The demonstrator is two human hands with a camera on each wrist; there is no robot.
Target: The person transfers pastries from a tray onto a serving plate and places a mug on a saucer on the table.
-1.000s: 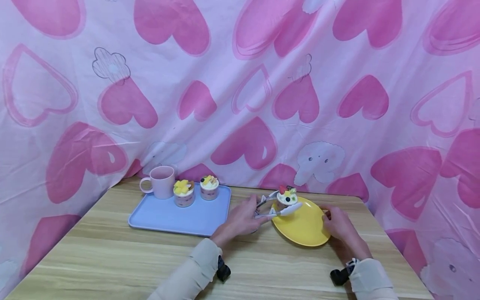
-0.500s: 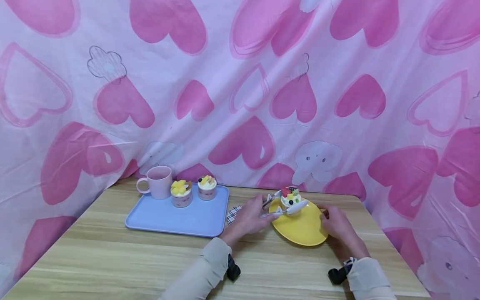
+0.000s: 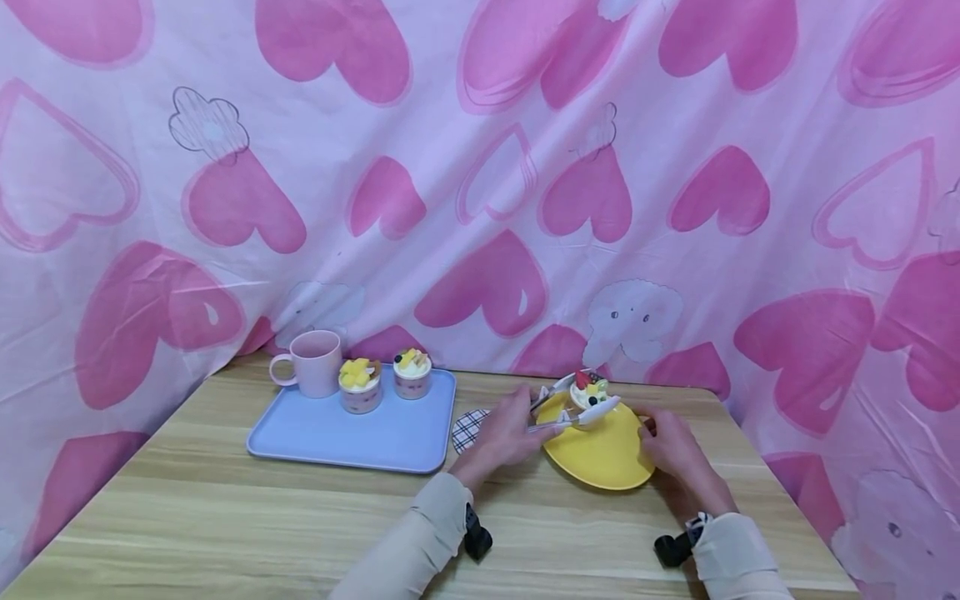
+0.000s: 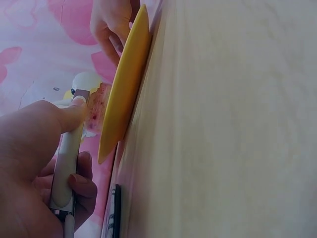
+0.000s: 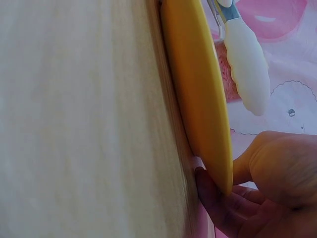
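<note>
So far, one of three little dessert cups has been carried over to the round yellow plastic plate (image 3: 600, 458), while two fruit-topped cups (image 3: 360, 386) are left on the pale blue rectangular tray (image 3: 337, 433), next to a pink mug (image 3: 315, 362), so roughly a third looks done, as a guess. The whole thing is set on a light wood-grain table (image 3: 225, 517), backed by a pink heart-print curtain (image 3: 480, 167) draped all around. The plate is gripped at its right rim by the right hand (image 3: 675, 450), fingers curled under the edge and thumb on top. White-tipped serving tongs (image 3: 573, 412) are squeezed by the left hand (image 3: 502, 433), thumb pressed along the handle, and the small cream-and-berry dessert cup (image 3: 587, 390) is pinched between the tips over the plate's far side; whether it's touching the plate yet can't be told. A small checked square (image 3: 468, 429) is lying between tray and plate.
</note>
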